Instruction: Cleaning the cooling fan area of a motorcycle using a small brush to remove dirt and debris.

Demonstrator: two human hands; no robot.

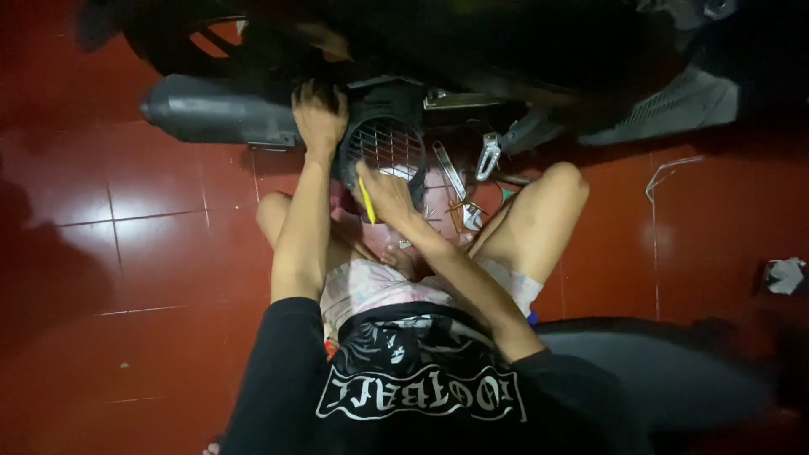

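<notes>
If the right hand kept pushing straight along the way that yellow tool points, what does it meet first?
Most likely the round black grille cover. The right hand aims the yellow tool up at its lower edge, with nothing visible between; depth is unclear in one view.

No packages, labels, signs or screens

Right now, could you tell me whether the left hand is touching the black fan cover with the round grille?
Touching. The head view shows the left hand laid flat on the upper left edge of the black fan cover, fingers spread over its housing with no gap between them.
</notes>
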